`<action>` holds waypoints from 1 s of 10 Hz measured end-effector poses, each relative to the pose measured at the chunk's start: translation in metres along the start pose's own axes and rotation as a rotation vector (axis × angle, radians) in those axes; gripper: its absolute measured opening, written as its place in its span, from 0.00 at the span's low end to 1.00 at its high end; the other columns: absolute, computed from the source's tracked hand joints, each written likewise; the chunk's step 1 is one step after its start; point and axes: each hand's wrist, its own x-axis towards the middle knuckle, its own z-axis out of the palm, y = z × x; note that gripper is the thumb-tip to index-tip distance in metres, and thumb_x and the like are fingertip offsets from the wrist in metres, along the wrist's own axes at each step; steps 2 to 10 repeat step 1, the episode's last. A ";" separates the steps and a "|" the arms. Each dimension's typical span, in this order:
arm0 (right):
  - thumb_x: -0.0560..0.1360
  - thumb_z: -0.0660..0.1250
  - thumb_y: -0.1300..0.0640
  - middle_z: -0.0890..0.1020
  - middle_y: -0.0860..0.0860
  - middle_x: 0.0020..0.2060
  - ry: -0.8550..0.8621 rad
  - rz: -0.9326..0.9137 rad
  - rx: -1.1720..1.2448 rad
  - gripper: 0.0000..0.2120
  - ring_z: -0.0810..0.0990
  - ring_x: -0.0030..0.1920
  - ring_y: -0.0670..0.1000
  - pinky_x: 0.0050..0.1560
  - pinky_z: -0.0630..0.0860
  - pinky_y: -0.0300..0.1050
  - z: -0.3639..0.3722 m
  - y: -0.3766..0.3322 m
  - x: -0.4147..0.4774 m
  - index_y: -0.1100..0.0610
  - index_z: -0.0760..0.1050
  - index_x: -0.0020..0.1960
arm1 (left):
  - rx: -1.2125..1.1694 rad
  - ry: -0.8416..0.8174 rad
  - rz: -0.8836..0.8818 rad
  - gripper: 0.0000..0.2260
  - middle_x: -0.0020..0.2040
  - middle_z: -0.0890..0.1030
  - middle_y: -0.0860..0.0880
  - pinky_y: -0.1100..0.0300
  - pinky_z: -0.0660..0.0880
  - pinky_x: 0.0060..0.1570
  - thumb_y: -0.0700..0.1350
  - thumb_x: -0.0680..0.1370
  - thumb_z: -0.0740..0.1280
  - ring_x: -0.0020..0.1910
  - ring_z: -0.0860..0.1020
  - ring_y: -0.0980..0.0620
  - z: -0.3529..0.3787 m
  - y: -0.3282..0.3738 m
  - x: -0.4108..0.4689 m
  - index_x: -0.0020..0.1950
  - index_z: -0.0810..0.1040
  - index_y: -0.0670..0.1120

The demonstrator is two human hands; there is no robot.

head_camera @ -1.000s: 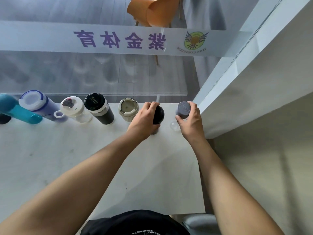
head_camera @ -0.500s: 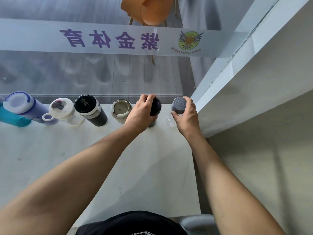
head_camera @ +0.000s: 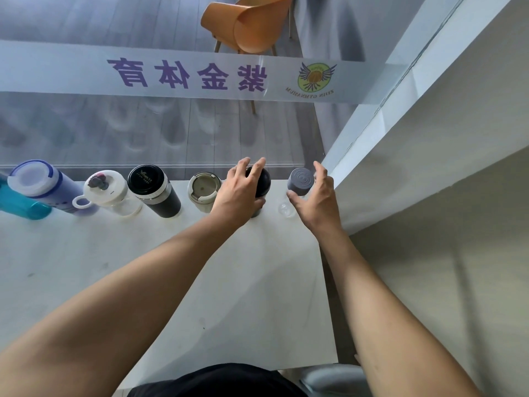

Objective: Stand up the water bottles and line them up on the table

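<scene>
Several bottles stand in a row along the far edge of the white table (head_camera: 183, 282). From the left: a teal bottle (head_camera: 20, 206) cut off by the frame edge, a purple-and-white bottle (head_camera: 43, 184), a clear bottle with a white lid (head_camera: 107, 189), a black tumbler (head_camera: 153, 187), a beige cup (head_camera: 203, 188), a black round-topped bottle (head_camera: 262, 181), and a clear bottle with a grey lid (head_camera: 300, 181). My left hand (head_camera: 237, 197) hovers over the black bottle with its fingers spread. Beside the grey lid, my right hand (head_camera: 317, 204) has its fingers apart.
A glass partition with a frosted band of purple characters (head_camera: 186, 74) rises right behind the row. A white wall ledge (head_camera: 415, 173) borders the table's right end, close to the grey-lidded bottle. An orange chair (head_camera: 249, 24) stands beyond the glass.
Both hands gripped their bottles before; now the fingers of both have spread and loosened. The black and grey-lidded bottles stay upright at the right end of the row.
</scene>
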 end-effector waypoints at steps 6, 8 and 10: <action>0.74 0.72 0.46 0.73 0.56 0.69 0.115 -0.090 -0.068 0.36 0.72 0.68 0.57 0.68 0.70 0.52 0.000 -0.012 -0.005 0.55 0.63 0.77 | 0.056 0.097 0.075 0.30 0.76 0.63 0.42 0.45 0.69 0.65 0.48 0.76 0.70 0.71 0.66 0.38 -0.014 -0.002 -0.010 0.76 0.63 0.49; 0.74 0.72 0.46 0.73 0.56 0.69 0.115 -0.090 -0.068 0.36 0.72 0.68 0.57 0.68 0.70 0.52 0.000 -0.012 -0.005 0.55 0.63 0.77 | 0.056 0.097 0.075 0.30 0.76 0.63 0.42 0.45 0.69 0.65 0.48 0.76 0.70 0.71 0.66 0.38 -0.014 -0.002 -0.010 0.76 0.63 0.49; 0.74 0.72 0.46 0.73 0.56 0.69 0.115 -0.090 -0.068 0.36 0.72 0.68 0.57 0.68 0.70 0.52 0.000 -0.012 -0.005 0.55 0.63 0.77 | 0.056 0.097 0.075 0.30 0.76 0.63 0.42 0.45 0.69 0.65 0.48 0.76 0.70 0.71 0.66 0.38 -0.014 -0.002 -0.010 0.76 0.63 0.49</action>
